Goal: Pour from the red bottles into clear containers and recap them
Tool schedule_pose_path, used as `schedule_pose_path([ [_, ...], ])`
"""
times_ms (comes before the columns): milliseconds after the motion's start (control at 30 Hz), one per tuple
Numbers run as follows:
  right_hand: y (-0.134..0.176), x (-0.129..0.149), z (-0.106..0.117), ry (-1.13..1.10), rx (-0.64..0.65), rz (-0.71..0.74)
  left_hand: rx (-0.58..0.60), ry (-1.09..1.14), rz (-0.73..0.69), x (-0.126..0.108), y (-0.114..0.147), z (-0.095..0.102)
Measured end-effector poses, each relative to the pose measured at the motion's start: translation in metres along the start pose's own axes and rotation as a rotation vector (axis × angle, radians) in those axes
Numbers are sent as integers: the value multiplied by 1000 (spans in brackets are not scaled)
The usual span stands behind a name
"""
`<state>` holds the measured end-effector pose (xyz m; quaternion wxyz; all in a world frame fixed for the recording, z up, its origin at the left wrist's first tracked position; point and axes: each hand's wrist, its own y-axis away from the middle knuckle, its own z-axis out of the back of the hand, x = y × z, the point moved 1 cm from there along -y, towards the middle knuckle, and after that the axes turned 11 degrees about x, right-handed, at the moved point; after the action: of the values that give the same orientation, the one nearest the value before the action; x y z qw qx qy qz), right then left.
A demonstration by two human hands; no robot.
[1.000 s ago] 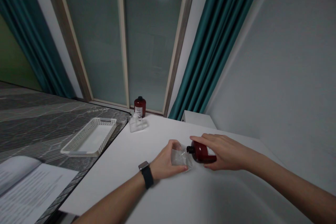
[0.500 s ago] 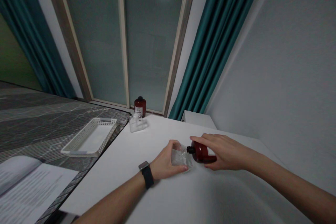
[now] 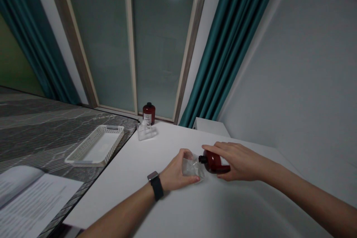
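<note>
My left hand (image 3: pixel 178 173), with a dark watch on its wrist, is wrapped round a clear see-through container (image 3: pixel 192 166) over the white table. My right hand (image 3: pixel 237 161) grips a dark red-brown bottle (image 3: pixel 214 162) with a pale label, partly covered by my fingers. The bottle lies tilted on its side, its black neck pointing left at the container's opening. Whether any liquid runs out is too small to tell. Farther back on the table stands a second red-brown bottle (image 3: pixel 148 113), upright, with a black top.
Clear plastic pieces (image 3: pixel 146 133) sit in front of the far bottle, on the white table (image 3: pixel 167 137). Left of it, a white perforated basket (image 3: pixel 73 160) and an open book (image 3: pixel 41 200) lie on a dark striped surface. A white cabinet (image 3: pixel 213 126) stands behind the table.
</note>
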<state>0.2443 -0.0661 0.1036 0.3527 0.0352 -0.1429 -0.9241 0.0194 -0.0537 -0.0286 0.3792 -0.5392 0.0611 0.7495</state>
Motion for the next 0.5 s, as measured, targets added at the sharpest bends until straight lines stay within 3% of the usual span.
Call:
schedule_pose_path([
  [500, 0, 1, 1, 11, 9, -7, -6, -3, -3, 0, 0, 0],
])
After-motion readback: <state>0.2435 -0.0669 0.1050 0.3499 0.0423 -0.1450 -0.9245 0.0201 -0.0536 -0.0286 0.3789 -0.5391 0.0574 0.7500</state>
